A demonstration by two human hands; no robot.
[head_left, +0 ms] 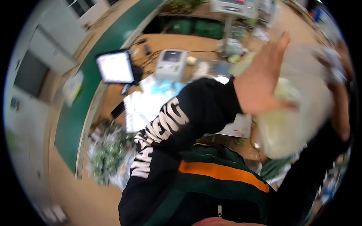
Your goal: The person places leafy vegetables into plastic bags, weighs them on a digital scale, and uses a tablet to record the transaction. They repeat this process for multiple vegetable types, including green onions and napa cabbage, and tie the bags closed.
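A clear plastic bag (283,135) with pale green contents hangs at the right, smeared by motion. My right hand (340,101), at the far right, is closed on the gathered, crumpled top of this bag. From the left, my left arm reaches across in a black sleeve with white lettering. My left hand (260,86) is stretched out beside the bag, its fingers pointing up and its thumb apart, overlapping the bag's left side. Whether the palm presses on the bag is hard to tell. What exactly the bag contains is blurred.
On the wooden table stand a lit screen (115,67), a grey-white label printer (171,64) and a scale on a post (233,6). White and blue plastic sheets (143,107) lie before the printer. Bagged leafy greens (107,156) sit at the left, near a green counter edge (69,128).
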